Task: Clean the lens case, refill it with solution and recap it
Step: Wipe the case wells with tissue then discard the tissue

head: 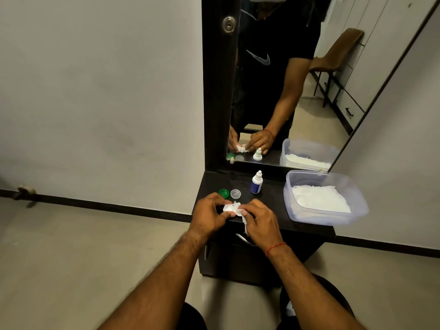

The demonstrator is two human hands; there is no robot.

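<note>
Left hand: nearest to me on that side, fingers curled round the left end of the lens case, holding it just above the table's front edge.
Right hand: level with the left, fingers pinching a tissue and pressing it onto the right end of the case.
Lens case: small and white, caught between the two hands, both wells uncapped as far as I can make out.
Tissue: crumpled over the right well, with a tail hanging below the right hand.
What the next move turns on: the case's long axis runs left to right, from one hand to the other. The left well lies under the left fingers, so wiping it would probably call for a shift of grip.
Caps: the green cap and the clear cap sit side by side on the table, just beyond the left hand.
Bottle: upright behind the caps, nearer the right hand, its cap on.
Tub: clear plastic, well off to the right, white tissues inside.
Mirror: at the back, reflecting the same grips.
</note>
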